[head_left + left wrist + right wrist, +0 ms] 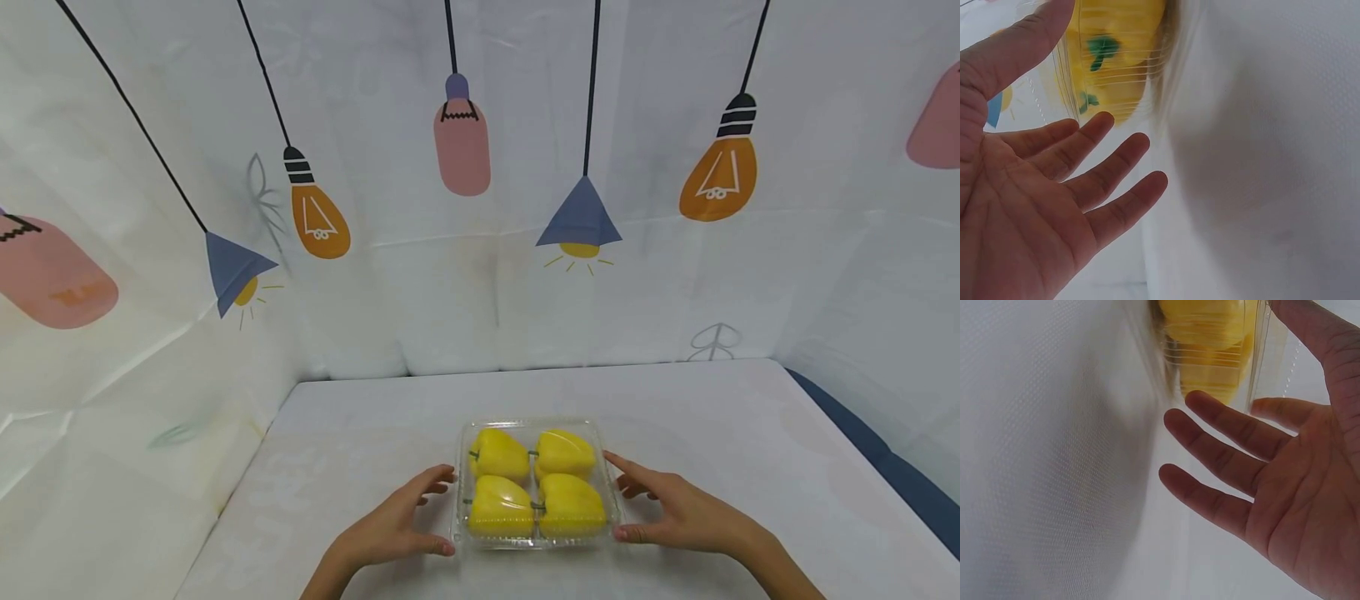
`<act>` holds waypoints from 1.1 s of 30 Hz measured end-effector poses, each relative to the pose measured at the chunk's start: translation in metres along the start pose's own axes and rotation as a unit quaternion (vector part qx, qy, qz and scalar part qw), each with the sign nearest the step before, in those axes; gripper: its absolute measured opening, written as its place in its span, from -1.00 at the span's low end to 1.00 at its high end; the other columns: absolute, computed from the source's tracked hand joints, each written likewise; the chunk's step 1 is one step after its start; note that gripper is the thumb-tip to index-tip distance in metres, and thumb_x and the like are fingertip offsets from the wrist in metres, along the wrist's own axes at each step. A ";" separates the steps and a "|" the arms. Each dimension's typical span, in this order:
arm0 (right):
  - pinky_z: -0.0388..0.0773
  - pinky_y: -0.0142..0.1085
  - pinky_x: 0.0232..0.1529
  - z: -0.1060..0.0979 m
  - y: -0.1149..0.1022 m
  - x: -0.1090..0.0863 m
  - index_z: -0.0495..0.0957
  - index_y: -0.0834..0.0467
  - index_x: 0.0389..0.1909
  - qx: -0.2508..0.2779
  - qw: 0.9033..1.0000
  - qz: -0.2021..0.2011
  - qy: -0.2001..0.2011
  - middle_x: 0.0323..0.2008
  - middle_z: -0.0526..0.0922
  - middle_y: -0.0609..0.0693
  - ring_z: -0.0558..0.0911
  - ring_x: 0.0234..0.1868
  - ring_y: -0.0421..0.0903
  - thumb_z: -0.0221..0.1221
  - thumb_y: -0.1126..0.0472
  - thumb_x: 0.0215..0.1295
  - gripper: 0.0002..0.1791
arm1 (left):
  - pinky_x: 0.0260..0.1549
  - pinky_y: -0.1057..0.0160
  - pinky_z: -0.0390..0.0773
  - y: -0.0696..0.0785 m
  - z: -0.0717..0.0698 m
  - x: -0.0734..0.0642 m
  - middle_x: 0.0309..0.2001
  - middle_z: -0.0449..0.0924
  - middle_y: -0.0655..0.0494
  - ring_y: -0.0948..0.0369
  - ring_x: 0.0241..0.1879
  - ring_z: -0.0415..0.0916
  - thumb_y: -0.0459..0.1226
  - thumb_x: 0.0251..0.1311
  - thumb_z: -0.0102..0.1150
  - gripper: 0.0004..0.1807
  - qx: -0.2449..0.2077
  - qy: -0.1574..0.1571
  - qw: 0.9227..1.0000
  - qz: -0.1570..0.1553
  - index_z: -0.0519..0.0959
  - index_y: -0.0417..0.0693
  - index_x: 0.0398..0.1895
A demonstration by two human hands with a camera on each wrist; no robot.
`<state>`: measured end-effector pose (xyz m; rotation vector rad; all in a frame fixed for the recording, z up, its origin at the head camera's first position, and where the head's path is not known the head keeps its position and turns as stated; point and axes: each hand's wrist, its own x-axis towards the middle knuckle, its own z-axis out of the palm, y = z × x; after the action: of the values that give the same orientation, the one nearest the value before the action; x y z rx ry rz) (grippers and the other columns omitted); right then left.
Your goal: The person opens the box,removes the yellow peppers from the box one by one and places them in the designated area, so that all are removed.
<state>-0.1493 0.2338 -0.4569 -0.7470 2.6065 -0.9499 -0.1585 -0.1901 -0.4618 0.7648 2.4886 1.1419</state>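
A clear plastic clamshell box (pixel 534 543) lies on the white table, with several yellow bell peppers (pixel 501 507) inside in two rows. Green stems show on the peppers. On the box's left side is my left hand (pixel 393 521), its fingers spread and its thumb near the front corner. My right hand (pixel 678 510) is at the right side, thumb and index fingertip at the box's edge. Both wrist views show loosely extended fingers beside the ribbed wall of the box (pixel 1119 69); whether the fingertips touch it I cannot tell.
The white table (pixel 360 433) runs back to a white cloth wall (pixel 450 308) printed with hanging lamps and bulbs. Cloth also hangs at the left and right. A dark blue strip (pixel 870 433) lies past the table's right edge.
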 end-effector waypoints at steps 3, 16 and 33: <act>0.52 -0.06 -0.10 0.000 0.000 0.000 -0.08 -0.07 0.48 0.003 1.000 0.002 -0.003 0.06 0.53 -0.10 0.55 -0.03 -0.12 0.23 -0.25 0.09 0.02 | 0.08 -0.12 0.36 -0.002 0.000 0.000 0.27 0.31 0.10 0.01 0.21 0.33 0.01 -0.11 0.43 -0.02 -0.021 -0.004 1.000 0.004 0.13 -0.01 0.38; 0.52 -0.17 -0.09 0.002 0.001 -0.001 -0.11 -0.10 0.48 0.019 1.000 0.015 -0.011 0.05 0.53 -0.08 0.54 -0.03 -0.11 0.25 -0.20 0.11 0.01 | 0.05 0.04 0.44 -0.005 -0.001 0.002 0.24 0.32 0.07 0.05 0.15 0.39 -0.13 -0.01 0.41 -0.10 -0.099 -0.028 0.995 0.007 0.11 0.06 0.38; 0.52 -0.19 -0.12 0.001 -0.002 -0.002 -0.11 -0.03 0.49 0.036 0.999 0.004 -0.020 0.03 0.55 -0.07 0.55 -0.04 -0.10 0.23 -0.18 0.14 0.00 | -0.24 0.21 0.59 0.001 -0.002 0.003 -0.11 0.50 -0.32 0.15 -0.28 0.53 -0.35 0.01 0.36 -0.06 -0.276 -0.087 0.957 -0.023 -0.02 -0.08 0.39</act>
<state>-0.1463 0.2337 -0.4562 -0.7295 2.5244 -1.0115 -0.1613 -0.1895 -0.4602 0.6046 1.8904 1.5712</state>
